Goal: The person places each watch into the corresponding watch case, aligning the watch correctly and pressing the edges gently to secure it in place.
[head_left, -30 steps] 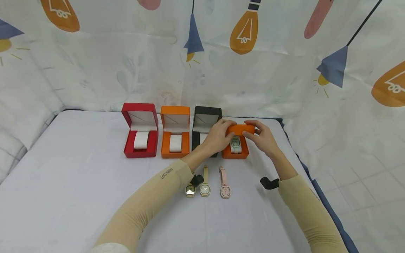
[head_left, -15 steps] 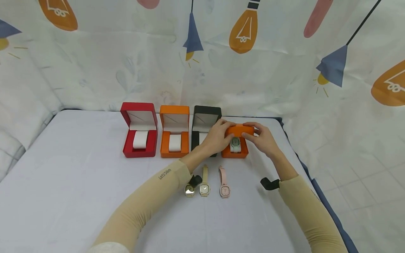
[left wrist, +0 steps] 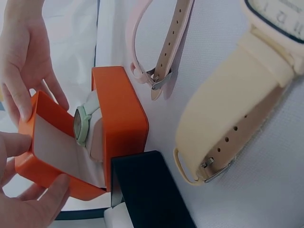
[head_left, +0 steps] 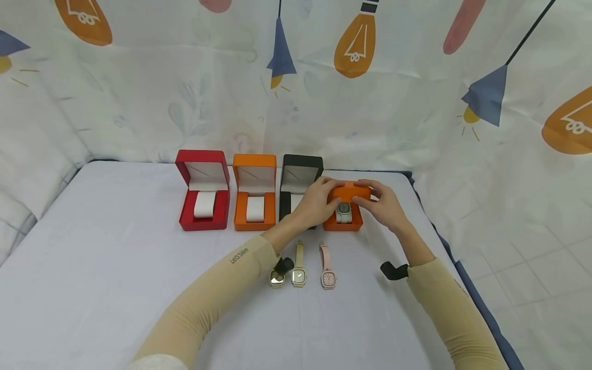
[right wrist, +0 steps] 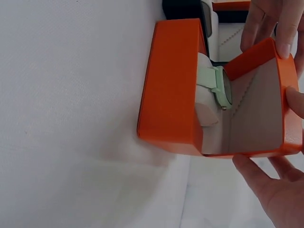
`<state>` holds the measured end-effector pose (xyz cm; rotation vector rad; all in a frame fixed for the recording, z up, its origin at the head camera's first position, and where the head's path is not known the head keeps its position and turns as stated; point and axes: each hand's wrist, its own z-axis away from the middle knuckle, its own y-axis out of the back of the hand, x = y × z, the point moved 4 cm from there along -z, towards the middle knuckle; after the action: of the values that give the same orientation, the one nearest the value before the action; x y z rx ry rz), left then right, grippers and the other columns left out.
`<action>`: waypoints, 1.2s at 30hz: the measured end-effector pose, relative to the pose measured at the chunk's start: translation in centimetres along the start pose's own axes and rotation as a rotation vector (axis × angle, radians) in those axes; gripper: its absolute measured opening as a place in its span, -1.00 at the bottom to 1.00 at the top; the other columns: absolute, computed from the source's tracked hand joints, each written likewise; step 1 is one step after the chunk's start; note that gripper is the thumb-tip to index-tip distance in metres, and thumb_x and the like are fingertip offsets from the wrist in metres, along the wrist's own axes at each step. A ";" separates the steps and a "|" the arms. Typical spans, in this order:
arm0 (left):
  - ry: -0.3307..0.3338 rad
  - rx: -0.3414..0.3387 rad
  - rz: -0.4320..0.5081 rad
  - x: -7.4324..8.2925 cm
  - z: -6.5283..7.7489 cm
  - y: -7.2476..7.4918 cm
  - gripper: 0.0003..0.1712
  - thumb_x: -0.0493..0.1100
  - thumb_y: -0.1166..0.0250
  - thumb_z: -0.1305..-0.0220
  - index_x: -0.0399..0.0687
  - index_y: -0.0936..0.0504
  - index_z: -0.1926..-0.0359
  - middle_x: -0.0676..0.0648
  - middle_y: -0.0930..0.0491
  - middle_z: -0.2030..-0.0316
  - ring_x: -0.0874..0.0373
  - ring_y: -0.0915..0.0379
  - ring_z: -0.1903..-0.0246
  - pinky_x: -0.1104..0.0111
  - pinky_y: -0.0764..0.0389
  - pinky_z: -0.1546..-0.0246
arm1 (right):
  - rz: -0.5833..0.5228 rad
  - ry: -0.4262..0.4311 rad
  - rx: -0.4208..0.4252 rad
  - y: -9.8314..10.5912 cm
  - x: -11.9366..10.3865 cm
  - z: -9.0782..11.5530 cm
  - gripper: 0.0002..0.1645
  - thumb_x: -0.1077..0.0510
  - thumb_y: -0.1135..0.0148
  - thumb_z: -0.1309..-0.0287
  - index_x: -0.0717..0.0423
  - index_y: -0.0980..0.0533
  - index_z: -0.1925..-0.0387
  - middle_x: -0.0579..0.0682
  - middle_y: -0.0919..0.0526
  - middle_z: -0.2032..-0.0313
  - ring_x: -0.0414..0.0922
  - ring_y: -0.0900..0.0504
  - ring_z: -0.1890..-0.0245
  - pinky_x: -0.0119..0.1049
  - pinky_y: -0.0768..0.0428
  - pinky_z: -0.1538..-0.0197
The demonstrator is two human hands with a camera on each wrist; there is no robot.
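My left hand [head_left: 316, 203] and right hand [head_left: 385, 206] hold opposite ends of the lid of the rightmost orange watch box [head_left: 344, 225]. Thumbs press the front of the raised lid [head_left: 349, 193] while fingers lie over its top and sides. The lid is partly lowered, tilted over the box base. Inside, a pale green watch [right wrist: 222, 88] wraps round a white cushion [left wrist: 96, 137]. On the cloth nearer me lie a pink watch [head_left: 328, 279], a cream watch [head_left: 299, 276] and a gold-toned watch [head_left: 277, 279], the last partly behind my left wrist camera.
Left of my hands stand a black box [head_left: 302, 174], another orange box [head_left: 255, 226] and a red box [head_left: 203, 224], lids raised. White cushions show in them; my left hand partly covers the black one. A patterned curtain [head_left: 208, 103] hangs behind the table.
Both hands have tipped the orange lid slightly further forward and down over the green watch. The other boxes and the loose watches stay in place.
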<state>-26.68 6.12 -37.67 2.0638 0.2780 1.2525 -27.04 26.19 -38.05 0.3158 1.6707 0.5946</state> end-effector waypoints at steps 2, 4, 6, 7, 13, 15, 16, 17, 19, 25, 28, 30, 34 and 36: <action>-0.006 0.000 0.001 0.0 0.1 0.0 -0.51 -0.19 -0.25 -0.50 -0.12 -0.49 -0.38 -0.18 -0.40 -0.29 -0.06 -0.43 -0.20 0.16 -0.45 -0.30 | 0.001 0.007 0.002 -0.1 0.1 0.0 -0.44 0.08 -0.36 -0.37 0.09 -0.50 -0.34 0.10 -0.43 -0.37 0.23 -0.32 -0.42 0.18 -0.42 -0.34; -0.009 -0.002 0.003 0.0 0.1 0.0 -0.51 -0.18 -0.26 -0.50 -0.12 -0.49 -0.38 -0.19 -0.40 -0.29 -0.07 -0.43 -0.21 0.16 -0.45 -0.30 | 0.000 0.019 0.003 -0.1 0.1 0.1 -0.44 0.09 -0.35 -0.38 0.11 -0.49 -0.34 0.11 -0.43 -0.37 0.22 -0.32 -0.42 0.18 -0.39 -0.36; -0.012 -0.006 0.004 0.0 0.2 0.0 -0.51 -0.18 -0.26 -0.50 -0.13 -0.49 -0.38 -0.20 -0.40 -0.29 -0.08 -0.43 -0.21 0.16 -0.45 -0.30 | 0.009 0.024 0.000 -0.2 -0.8 0.4 -0.45 0.14 -0.33 -0.39 0.18 -0.48 -0.34 0.17 -0.43 -0.37 0.25 -0.32 -0.41 0.20 -0.34 -0.39; -0.012 -0.008 0.004 0.0 0.2 0.0 -0.51 -0.18 -0.26 -0.50 -0.13 -0.49 -0.38 -0.20 -0.40 -0.29 -0.09 -0.43 -0.22 0.16 -0.45 -0.31 | 0.012 0.028 -0.001 -0.3 -1.4 0.7 -0.46 0.17 -0.32 -0.39 0.22 -0.47 -0.34 0.20 -0.43 -0.36 0.26 -0.32 -0.40 0.21 -0.32 -0.40; -0.019 -0.014 0.000 0.0 0.4 0.0 -0.50 -0.18 -0.27 -0.49 -0.12 -0.49 -0.38 -0.21 -0.39 -0.30 -0.09 -0.42 -0.23 0.15 -0.43 -0.32 | 0.015 0.044 -0.009 -0.3 -4.0 1.8 -0.49 0.28 -0.29 -0.38 0.35 -0.47 -0.30 0.29 -0.44 -0.33 0.30 -0.37 -0.34 0.21 -0.31 -0.40; -0.023 -0.017 -0.001 -0.1 0.4 0.0 -0.50 -0.17 -0.27 -0.49 -0.12 -0.49 -0.38 -0.21 -0.39 -0.31 -0.09 -0.41 -0.23 0.14 -0.43 -0.32 | 0.005 0.051 -0.008 -0.3 -3.8 1.8 -0.50 0.28 -0.30 -0.38 0.36 -0.48 -0.29 0.29 -0.45 -0.33 0.28 -0.39 -0.33 0.20 -0.34 -0.39; -0.025 -0.017 -0.002 -0.2 0.4 -0.1 -0.50 -0.17 -0.27 -0.49 -0.11 -0.48 -0.38 -0.21 -0.38 -0.30 -0.09 -0.41 -0.23 0.14 -0.43 -0.32 | -0.003 0.056 -0.006 -0.3 -3.8 1.8 -0.50 0.29 -0.30 -0.37 0.36 -0.48 -0.29 0.28 -0.45 -0.32 0.27 -0.39 -0.33 0.19 -0.36 -0.38; -0.026 -0.018 -0.002 -0.2 0.4 -0.1 -0.50 -0.17 -0.27 -0.49 -0.12 -0.48 -0.38 -0.21 -0.39 -0.30 -0.10 -0.41 -0.23 0.13 -0.43 -0.32 | -0.010 0.061 -0.005 -0.3 -3.7 1.8 -0.50 0.29 -0.31 -0.37 0.36 -0.49 -0.28 0.28 -0.46 -0.32 0.26 -0.40 -0.33 0.18 -0.37 -0.38; -0.031 -0.020 -0.006 -0.2 0.4 -0.1 -0.50 -0.17 -0.27 -0.49 -0.12 -0.49 -0.38 -0.21 -0.39 -0.30 -0.10 -0.41 -0.23 0.13 -0.43 -0.32 | -0.020 0.072 0.001 -0.3 -3.6 1.8 -0.50 0.30 -0.31 -0.36 0.37 -0.49 -0.27 0.28 -0.46 -0.32 0.25 -0.41 -0.32 0.16 -0.40 -0.36; -0.032 -0.026 -0.024 -0.3 0.4 -0.2 -0.51 -0.16 -0.28 -0.49 -0.08 -0.50 -0.37 -0.18 -0.39 -0.30 -0.07 -0.41 -0.23 0.14 -0.43 -0.32 | -0.027 0.096 0.011 -0.3 -3.4 1.9 -0.52 0.32 -0.32 -0.34 0.39 -0.50 -0.25 0.29 -0.48 -0.30 0.22 -0.43 -0.32 0.13 -0.45 -0.32; -0.028 -0.029 -0.023 -0.3 0.4 -0.2 -0.52 -0.16 -0.28 -0.49 -0.07 -0.50 -0.36 -0.18 -0.39 -0.31 -0.06 -0.41 -0.23 0.15 -0.42 -0.33 | -0.024 0.099 0.014 -0.3 -3.4 2.0 -0.52 0.32 -0.32 -0.34 0.39 -0.51 -0.25 0.30 -0.47 -0.31 0.22 -0.42 -0.33 0.14 -0.45 -0.32; -0.029 -0.033 -0.021 -0.3 0.5 -0.2 -0.53 -0.17 -0.28 -0.49 -0.07 -0.51 -0.35 -0.17 -0.39 -0.31 -0.06 -0.40 -0.24 0.15 -0.42 -0.33 | -0.022 0.096 0.016 -0.3 -3.4 2.1 -0.52 0.33 -0.32 -0.34 0.40 -0.51 -0.25 0.31 -0.46 -0.32 0.23 -0.40 -0.34 0.14 -0.44 -0.33; -0.030 -0.041 -0.016 -0.4 0.6 -0.3 -0.56 -0.17 -0.28 -0.49 -0.07 -0.53 -0.33 -0.18 -0.38 -0.32 -0.07 -0.39 -0.26 0.15 -0.41 -0.34 | -0.019 0.091 0.016 -0.5 -3.2 2.3 -0.52 0.34 -0.32 -0.34 0.40 -0.51 -0.25 0.32 -0.44 -0.34 0.24 -0.37 -0.37 0.17 -0.41 -0.34; -0.030 -0.045 -0.012 -0.4 0.7 -0.3 -0.56 -0.18 -0.28 -0.49 -0.07 -0.54 -0.32 -0.18 -0.38 -0.32 -0.07 -0.39 -0.26 0.14 -0.41 -0.34 | -0.018 0.087 0.013 -0.5 -3.1 2.4 -0.53 0.34 -0.31 -0.34 0.40 -0.51 -0.24 0.32 -0.43 -0.34 0.24 -0.36 -0.37 0.18 -0.40 -0.35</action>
<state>-26.25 5.79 -38.39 2.0384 0.2456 1.2088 -24.08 24.63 -36.00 0.2879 1.7598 0.5915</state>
